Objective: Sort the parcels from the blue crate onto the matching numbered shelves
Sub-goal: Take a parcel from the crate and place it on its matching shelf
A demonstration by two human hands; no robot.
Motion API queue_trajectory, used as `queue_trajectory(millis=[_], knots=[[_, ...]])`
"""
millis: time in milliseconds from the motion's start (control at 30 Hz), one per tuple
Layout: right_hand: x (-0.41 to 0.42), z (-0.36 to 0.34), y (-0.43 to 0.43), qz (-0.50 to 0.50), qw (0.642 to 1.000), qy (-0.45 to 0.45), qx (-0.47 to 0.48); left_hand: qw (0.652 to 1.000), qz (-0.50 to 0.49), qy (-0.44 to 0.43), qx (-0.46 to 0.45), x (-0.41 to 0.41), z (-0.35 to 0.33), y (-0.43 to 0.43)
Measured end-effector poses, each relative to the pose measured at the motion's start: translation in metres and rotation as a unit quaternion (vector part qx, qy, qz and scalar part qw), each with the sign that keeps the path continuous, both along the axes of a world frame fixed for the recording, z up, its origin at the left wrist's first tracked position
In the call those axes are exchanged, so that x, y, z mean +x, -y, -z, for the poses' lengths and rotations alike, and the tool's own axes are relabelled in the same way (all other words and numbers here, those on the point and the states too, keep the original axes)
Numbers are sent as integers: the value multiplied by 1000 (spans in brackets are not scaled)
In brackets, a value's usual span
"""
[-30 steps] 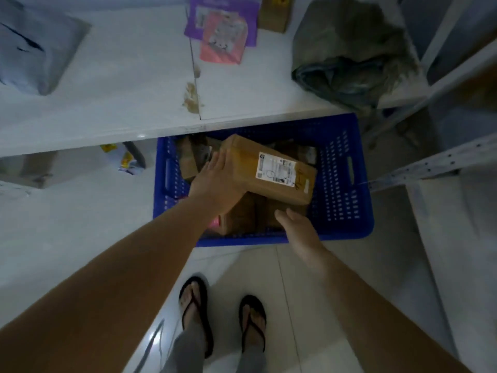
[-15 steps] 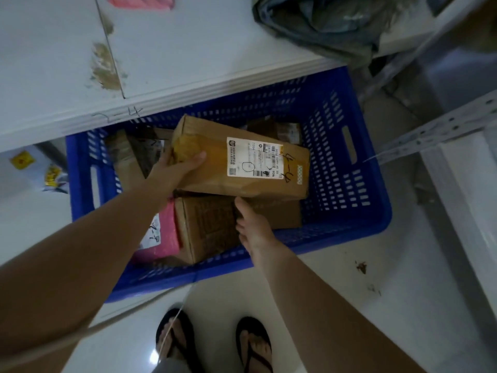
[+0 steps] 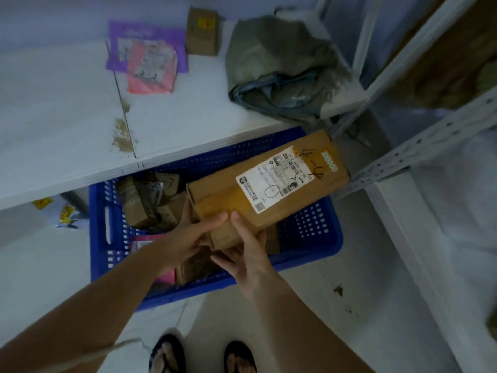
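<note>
The long brown cardboard parcel (image 3: 269, 189) is held above the blue crate (image 3: 317, 246), running diagonally from the hands at its near end to its far end over the crate's far right corner, just below the edge of the white shelf (image 3: 67, 117). A white shipping label (image 3: 274, 181) faces up, with a dark handwritten mark beside it. The left hand (image 3: 185, 238) grips the near left corner: thumb on the top face, fingers wrapped round the side. The right hand (image 3: 247, 254) grips the near end beside it: thumb on the top face, fingers curled underneath. The two thumbs lie just apart. Inside the crate, several smaller brown parcels (image 3: 142, 205) lie at the far left, and a pink parcel (image 3: 164, 275) shows at the near side under the left forearm. On the shelf above lie a pink packet (image 3: 152, 68) overlapping a purple packet (image 3: 118, 44), a small brown box (image 3: 201, 32) and a crumpled grey-green bag (image 3: 279, 68). A perforated metal rail (image 3: 419, 146) runs at the right. The crate stands on the pale floor (image 3: 295, 319), near two sandalled feet (image 3: 166, 354).
</note>
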State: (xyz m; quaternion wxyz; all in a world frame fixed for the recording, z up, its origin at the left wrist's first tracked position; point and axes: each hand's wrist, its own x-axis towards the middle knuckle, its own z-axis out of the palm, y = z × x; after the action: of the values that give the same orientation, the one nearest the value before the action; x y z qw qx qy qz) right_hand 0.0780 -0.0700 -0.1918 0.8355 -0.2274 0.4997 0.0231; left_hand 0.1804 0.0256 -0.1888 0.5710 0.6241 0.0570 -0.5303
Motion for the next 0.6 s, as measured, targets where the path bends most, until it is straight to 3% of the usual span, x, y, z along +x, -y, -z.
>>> queue_trajectory(millis=[200,333,467,600], knots=[[-44,-124,65,-85,993,52,-61,972,84,215,31,-8,-148,26],[-76,-262,110,-150,967,41,-201,921,218,321,35,-34,-281,47],[-102,-417,141,-110,908,138,-380,877,253,404,-59,-60,-424,67],[-118,-557,131,-48,800,251,-543,850,150,475,-172,-102,-562,77]])
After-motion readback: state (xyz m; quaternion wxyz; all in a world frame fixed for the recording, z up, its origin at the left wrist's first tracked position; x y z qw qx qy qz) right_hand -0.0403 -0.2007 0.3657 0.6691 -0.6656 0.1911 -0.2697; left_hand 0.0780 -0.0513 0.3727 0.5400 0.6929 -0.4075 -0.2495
